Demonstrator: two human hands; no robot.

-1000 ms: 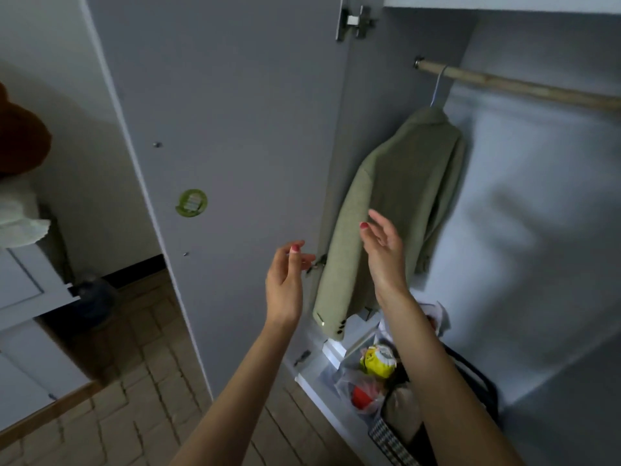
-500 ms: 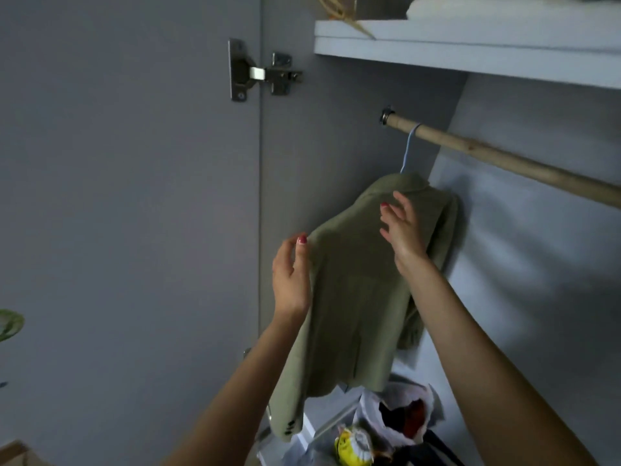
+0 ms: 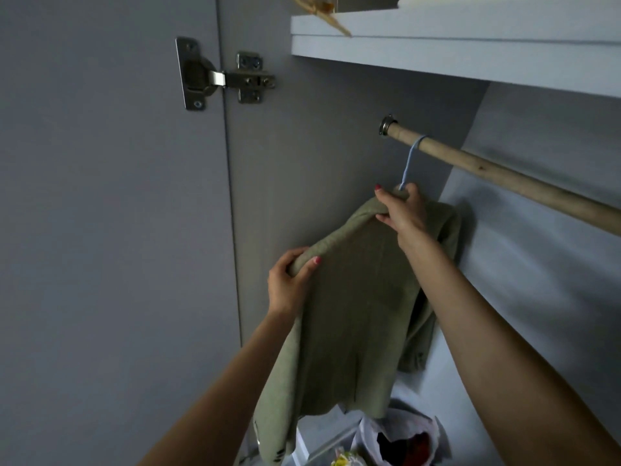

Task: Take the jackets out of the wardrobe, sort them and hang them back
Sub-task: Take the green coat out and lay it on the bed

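Above your hands, the pale wooden rail (image 3: 504,174) runs close under the grey shelf (image 3: 437,45), leaving you a narrow gap. Right of the hanging olive-green jacket (image 3: 353,314), the rail is bare.

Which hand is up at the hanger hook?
The right hand, gripping the jacket collar beside the blue hanger hook; the left hand grips the shoulder lower down.

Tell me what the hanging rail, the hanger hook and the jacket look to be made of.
Rail: bare pale wood, matte, with a dark knot speck.
Hanger hook: thin, pale blue; coated wire or plastic, cannot tell which.
Jacket: olive-green woven cloth, matte and fairly thick, folding softly where both hands grip it.
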